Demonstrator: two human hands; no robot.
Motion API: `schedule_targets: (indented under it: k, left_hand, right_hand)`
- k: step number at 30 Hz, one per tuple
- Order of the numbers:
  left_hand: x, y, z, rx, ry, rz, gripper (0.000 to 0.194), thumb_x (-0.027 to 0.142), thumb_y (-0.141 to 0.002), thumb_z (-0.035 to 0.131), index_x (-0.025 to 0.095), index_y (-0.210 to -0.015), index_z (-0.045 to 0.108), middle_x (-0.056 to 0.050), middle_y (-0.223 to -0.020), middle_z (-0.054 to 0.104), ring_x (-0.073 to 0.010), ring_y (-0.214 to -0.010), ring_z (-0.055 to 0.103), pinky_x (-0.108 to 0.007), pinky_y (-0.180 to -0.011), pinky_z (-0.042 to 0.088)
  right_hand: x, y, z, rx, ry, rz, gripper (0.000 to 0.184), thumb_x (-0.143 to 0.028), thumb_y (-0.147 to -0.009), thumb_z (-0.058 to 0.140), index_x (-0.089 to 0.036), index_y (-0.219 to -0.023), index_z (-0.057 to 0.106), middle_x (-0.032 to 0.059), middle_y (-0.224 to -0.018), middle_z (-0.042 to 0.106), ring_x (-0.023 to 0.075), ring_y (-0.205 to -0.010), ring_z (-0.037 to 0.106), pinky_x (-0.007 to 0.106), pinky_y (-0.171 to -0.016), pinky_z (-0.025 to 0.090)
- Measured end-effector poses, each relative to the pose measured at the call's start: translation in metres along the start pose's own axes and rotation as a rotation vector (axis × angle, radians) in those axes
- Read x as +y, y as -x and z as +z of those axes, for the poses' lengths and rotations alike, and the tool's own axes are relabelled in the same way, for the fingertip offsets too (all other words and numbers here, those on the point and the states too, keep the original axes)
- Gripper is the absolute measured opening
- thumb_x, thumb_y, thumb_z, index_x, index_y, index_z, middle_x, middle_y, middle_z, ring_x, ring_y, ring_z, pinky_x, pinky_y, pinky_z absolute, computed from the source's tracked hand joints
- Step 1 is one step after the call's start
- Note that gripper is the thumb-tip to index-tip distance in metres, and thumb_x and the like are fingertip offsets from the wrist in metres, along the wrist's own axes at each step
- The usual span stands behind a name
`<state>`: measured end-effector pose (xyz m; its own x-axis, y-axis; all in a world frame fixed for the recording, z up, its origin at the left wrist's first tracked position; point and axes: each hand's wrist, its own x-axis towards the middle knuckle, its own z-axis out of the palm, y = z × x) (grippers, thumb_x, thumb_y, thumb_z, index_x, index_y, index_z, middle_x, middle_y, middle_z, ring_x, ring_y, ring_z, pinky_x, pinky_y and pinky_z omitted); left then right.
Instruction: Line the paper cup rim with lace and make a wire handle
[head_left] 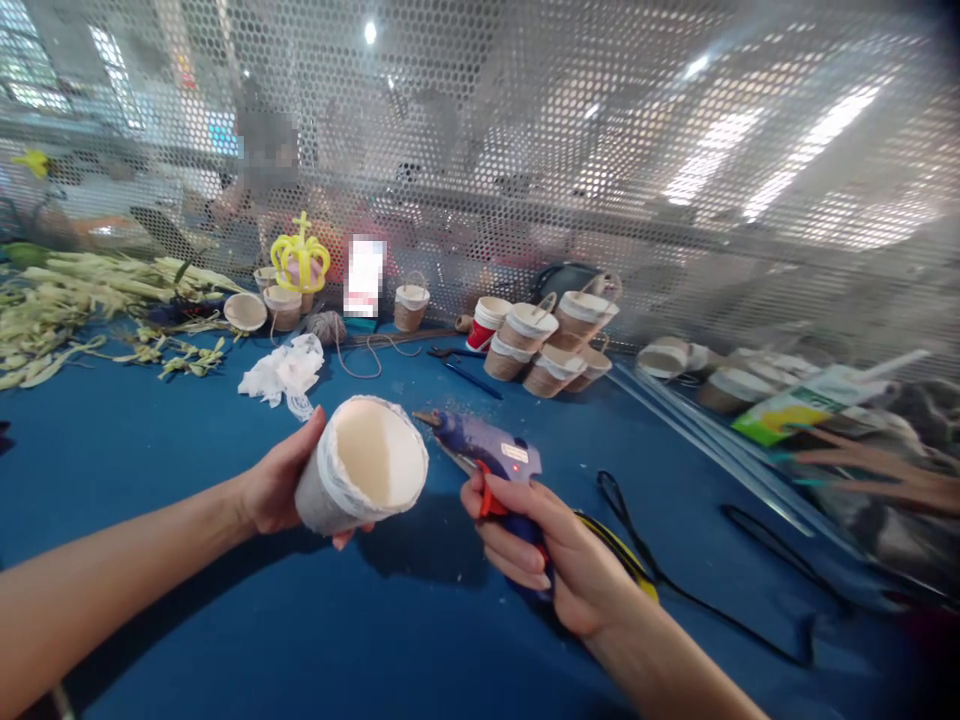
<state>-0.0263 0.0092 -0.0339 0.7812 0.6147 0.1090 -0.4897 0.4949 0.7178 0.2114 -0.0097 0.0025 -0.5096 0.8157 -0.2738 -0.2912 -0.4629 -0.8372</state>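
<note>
My left hand (289, 480) is wrapped around a paper cup (364, 465) covered in burlap-like cloth with a white lace band at its rim. The cup tilts so that its pale inside faces me and to the right. In my right hand (532, 540) is a blue hot glue gun (491, 445) with an orange trigger and a small lit red light. The gun's nozzle points left, close to the cup's rim but apart from it. Both are held above the blue table (247, 620).
Several wrapped cups (551, 340) stand stacked at the back, by a perforated metal screen (465, 170). White lace (285, 375), grey yarn (326, 327) and pliers (454, 355) lie behind my hands. Dried stalks (97, 290) cover the left. A black cord (720, 615) and clear rods (712, 450) lie right.
</note>
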Motion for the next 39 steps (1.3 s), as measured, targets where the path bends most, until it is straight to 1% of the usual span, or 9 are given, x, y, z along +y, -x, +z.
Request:
schedule_targets:
  k: [6, 10, 17, 24, 26, 28, 32, 34, 39]
  left_hand:
    - [0.0, -0.001, -0.001, 0.05, -0.018, -0.022, 0.067, 0.066, -0.074, 0.039, 0.011, -0.109, 0.054, -0.013, -0.081, 0.067, -0.0188, -0.065, 0.063, -0.024, -0.051, 0.05]
    - [0.001, -0.001, 0.0, 0.111, -0.034, -0.049, 0.067, 0.067, -0.07, 0.043, 0.013, -0.107, 0.056, -0.011, -0.081, 0.067, -0.0192, -0.066, 0.063, -0.023, -0.048, 0.05]
    - [0.003, -0.003, -0.001, 0.228, -0.169, -0.063, 0.061, 0.066, -0.068, 0.048, 0.014, -0.097, 0.06, -0.009, -0.074, 0.065, -0.0171, -0.06, 0.06, -0.021, -0.044, 0.048]
    - [0.008, -0.007, 0.003, 0.367, -0.4, 0.041, 0.051, 0.06, -0.069, 0.053, 0.013, -0.089, 0.057, -0.004, -0.063, 0.06, -0.0123, -0.047, 0.054, -0.021, -0.037, 0.047]
    - [0.008, -0.008, 0.003, 0.383, -0.414, 0.055, 0.048, 0.058, -0.069, 0.055, 0.014, -0.089, 0.057, -0.004, -0.063, 0.06, -0.012, -0.047, 0.054, -0.021, -0.036, 0.047]
    - [0.008, -0.007, 0.001, 0.368, -0.404, 0.062, 0.046, 0.056, -0.07, 0.055, 0.014, -0.09, 0.057, -0.003, -0.064, 0.06, -0.0122, -0.048, 0.054, -0.021, -0.037, 0.047]
    - [0.006, -0.004, -0.004, 0.307, -0.333, 0.056, 0.051, 0.059, -0.072, 0.051, 0.013, -0.092, 0.059, -0.005, -0.066, 0.061, -0.0136, -0.051, 0.057, -0.022, -0.041, 0.049]
    - [0.005, -0.003, -0.006, 0.272, -0.276, 0.051, 0.055, 0.062, -0.072, 0.048, 0.014, -0.096, 0.059, -0.007, -0.07, 0.063, -0.0155, -0.055, 0.059, -0.023, -0.043, 0.049]
    - [0.003, -0.002, -0.004, 0.216, -0.185, 0.076, 0.061, 0.066, -0.071, 0.044, 0.014, -0.098, 0.06, -0.01, -0.077, 0.065, -0.0176, -0.063, 0.061, -0.022, -0.048, 0.049]
  right_hand:
    - [0.004, -0.001, 0.0, -0.022, 0.008, 0.017, 0.023, -0.03, -0.078, 0.053, -0.012, -0.066, 0.059, -0.0081, -0.035, 0.033, 0.0007, -0.028, 0.022, 0.012, -0.029, 0.016]
    - [0.004, 0.001, 0.002, 0.016, 0.137, -0.026, 0.024, -0.033, -0.078, 0.054, -0.012, -0.067, 0.057, -0.0078, -0.035, 0.035, 0.0016, -0.028, 0.025, 0.014, -0.03, 0.018]
    - [-0.006, 0.008, 0.011, 0.285, 0.724, -0.175, 0.031, -0.041, -0.078, 0.053, -0.013, -0.065, 0.059, -0.0045, -0.035, 0.045, 0.0063, -0.035, 0.04, 0.02, -0.043, 0.035]
    - [-0.005, 0.008, 0.015, 0.526, 1.006, -0.099, 0.043, -0.04, -0.073, 0.056, -0.018, -0.038, 0.045, -0.0007, -0.035, 0.049, 0.0087, -0.033, 0.046, 0.022, -0.041, 0.04]
    - [-0.006, 0.009, 0.016, 0.528, 1.006, -0.074, 0.042, -0.039, -0.072, 0.057, -0.019, -0.037, 0.044, -0.0012, -0.034, 0.048, 0.0086, -0.032, 0.045, 0.023, -0.042, 0.041]
    - [-0.009, 0.011, 0.015, 0.454, 0.968, -0.111, 0.04, -0.039, -0.072, 0.057, -0.018, -0.04, 0.047, -0.0016, -0.035, 0.048, 0.0086, -0.034, 0.045, 0.022, -0.044, 0.041]
    - [-0.014, 0.013, 0.007, 0.327, 0.729, -0.216, 0.031, -0.04, -0.077, 0.054, -0.014, -0.062, 0.059, -0.0037, -0.036, 0.047, 0.0073, -0.036, 0.042, 0.021, -0.042, 0.036]
    - [-0.013, 0.011, 0.004, 0.283, 0.545, -0.181, 0.029, -0.04, -0.077, 0.055, -0.012, -0.069, 0.059, -0.0052, -0.034, 0.043, 0.0057, -0.032, 0.036, 0.019, -0.037, 0.03]
    - [-0.003, 0.004, 0.007, 0.149, 0.181, -0.046, 0.026, -0.036, -0.076, 0.057, -0.012, -0.066, 0.058, -0.0081, -0.033, 0.034, 0.0022, -0.029, 0.025, 0.015, -0.03, 0.017]
